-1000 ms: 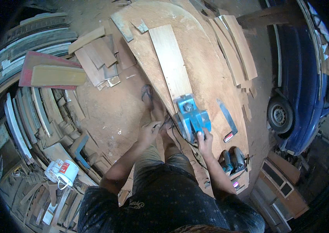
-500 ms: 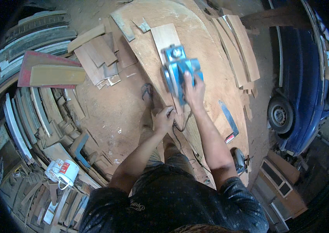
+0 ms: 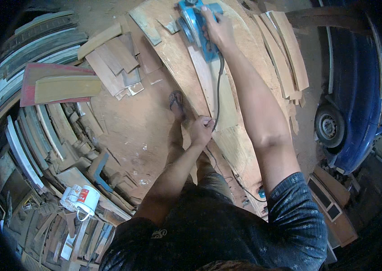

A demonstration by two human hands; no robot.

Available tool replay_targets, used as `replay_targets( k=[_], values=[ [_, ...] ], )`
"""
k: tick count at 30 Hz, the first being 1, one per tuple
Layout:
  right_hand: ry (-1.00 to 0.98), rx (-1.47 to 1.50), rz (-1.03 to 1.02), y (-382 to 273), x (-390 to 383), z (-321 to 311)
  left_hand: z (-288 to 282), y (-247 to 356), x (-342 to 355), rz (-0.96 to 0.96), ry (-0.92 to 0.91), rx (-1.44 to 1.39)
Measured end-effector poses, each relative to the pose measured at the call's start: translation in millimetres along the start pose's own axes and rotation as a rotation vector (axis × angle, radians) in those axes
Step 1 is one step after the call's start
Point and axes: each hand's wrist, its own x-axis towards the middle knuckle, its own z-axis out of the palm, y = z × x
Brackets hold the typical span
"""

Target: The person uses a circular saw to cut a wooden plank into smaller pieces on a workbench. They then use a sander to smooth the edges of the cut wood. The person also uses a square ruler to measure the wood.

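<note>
A blue electric hand planer (image 3: 195,25) is at the far end of the workbench, with my right hand (image 3: 219,30) closed around its handle. Under and behind it lies a long, pale wooden board (image 3: 203,77), slanting toward me. The planer's black power cord (image 3: 220,83) runs back along the board to my left hand (image 3: 201,131). That hand is closed, with the cord at its fingers, beside the near end of the board. Below it the cord carries on toward the near end of the bench. The planer's sole is hidden.
Sawdust covers the wooden bench top (image 3: 245,90). Long planks (image 3: 285,54) lie along its right side, offcuts (image 3: 116,56) on the floor at left. A white bucket (image 3: 89,200) stands by stacked timber (image 3: 42,135). A blue vehicle (image 3: 358,99) is parked at right.
My right hand has pushed the planer away from me along the board, and my right arm is stretched further. The cord has straightened. My left hand has shifted slightly right and nearer the board.
</note>
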Motion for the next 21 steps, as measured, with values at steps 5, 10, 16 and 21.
replay_targets(
  k=[5,10,16,21],
  values=[
    [-0.030,0.112,0.146,11,-76,-35,2,0,1,-0.091,0.002,0.039],
    [-0.084,0.125,0.350,27,-159,-75,6,-7,2,-0.099,0.006,0.056],
    [-0.047,0.229,0.419,48,-266,-117,16,-58,17,0.073,0.000,0.003],
    [-0.045,0.310,0.460,71,-360,-146,11,-78,27,0.094,0.057,-0.176]
  ],
)
